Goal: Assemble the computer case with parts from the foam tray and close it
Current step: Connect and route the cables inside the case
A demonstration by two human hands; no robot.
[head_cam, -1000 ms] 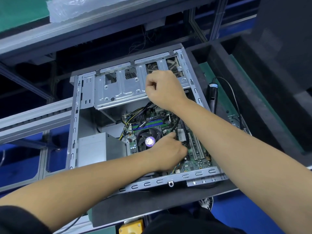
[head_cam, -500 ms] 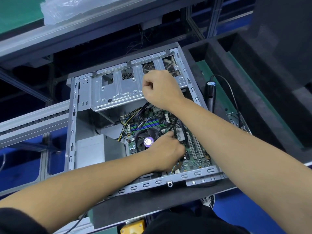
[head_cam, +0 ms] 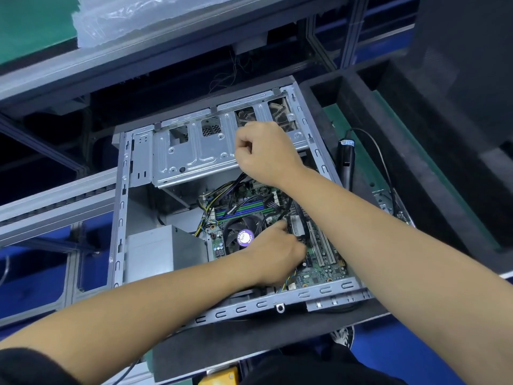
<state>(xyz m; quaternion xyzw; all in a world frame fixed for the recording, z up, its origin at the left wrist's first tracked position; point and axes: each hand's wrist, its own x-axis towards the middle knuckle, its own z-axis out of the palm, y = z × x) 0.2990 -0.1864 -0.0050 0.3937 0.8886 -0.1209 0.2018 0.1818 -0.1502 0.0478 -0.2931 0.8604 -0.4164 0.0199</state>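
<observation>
Now the open computer case [head_cam: 122,218] lies on its side at centre frame, with the black foam tray [head_cam: 369,112] at its 2 o'clock. Inside, the left hand [head_cam: 273,254] reaches onto the motherboard [head_cam: 322,270] at the fan's [head_cam: 238,232] 3 o'clock, fingers curled among black cables [head_cam: 280,215]; what they pinch cannot be told. At 12 o'clock, the right hand [head_cam: 266,151] is a closed fist over the drive cage [head_cam: 194,159], its contents hidden.
</observation>
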